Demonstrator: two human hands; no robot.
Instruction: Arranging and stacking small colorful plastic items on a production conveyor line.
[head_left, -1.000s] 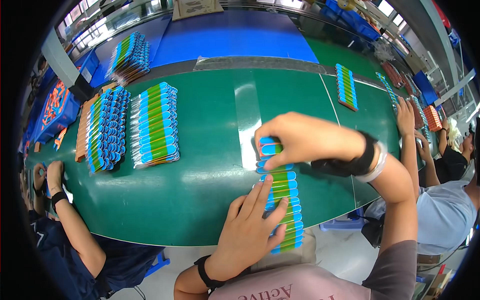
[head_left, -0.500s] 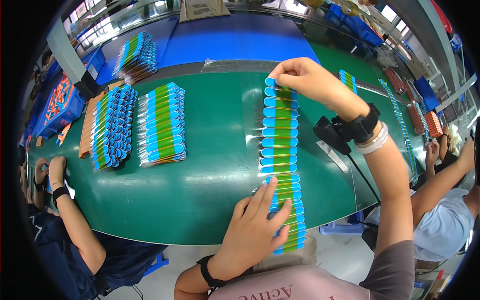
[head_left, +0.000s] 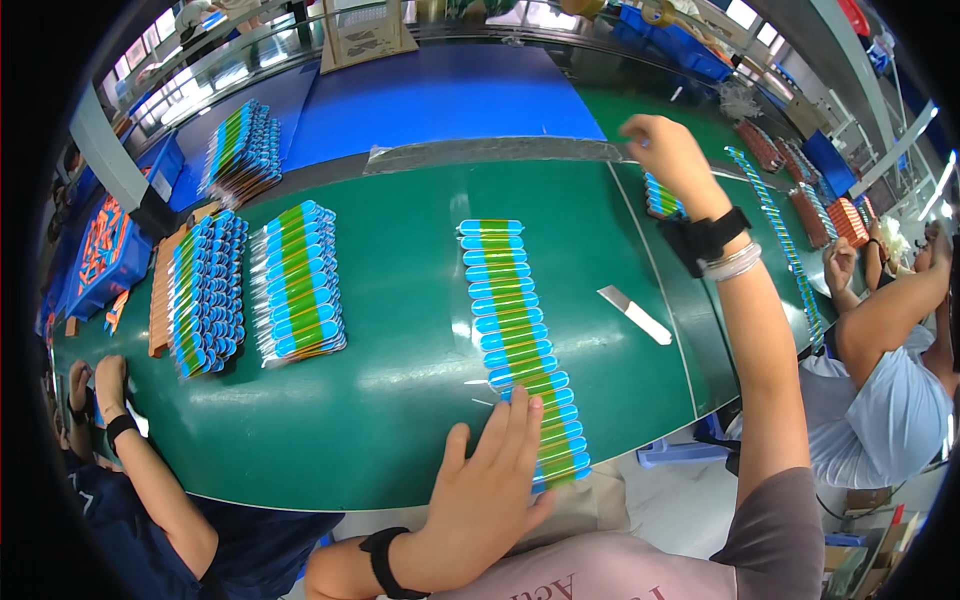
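A long strip of joined, round-ended blue sachets with a green middle band (head_left: 505, 300) lies on the green table in front of me, bending at its near part toward the front edge. My left hand (head_left: 485, 485) rests flat on the strip's near part, fingers stretched out over its left side. Raised past the strip's far right side, my right hand (head_left: 668, 160) is bent at the fingers and smeared by motion. Nothing shows in it. Just below that hand, partly behind its wrist, is a small pile of the same strips (head_left: 660, 197).
Two tall stacks of strips (head_left: 300, 280) (head_left: 208, 295) stand left, another stack (head_left: 242, 150) beyond. A flat white-and-grey piece (head_left: 637, 316) lies right of the strip. A blue bin (head_left: 105, 255) holds orange pieces. Co-workers' arms (head_left: 165, 470) (head_left: 890, 290) are on both sides.
My right hand has let go of the strip's far end and moved right. That end now lies farther from the table's back edge. My left hand stays on the strip; the whole view has shifted.
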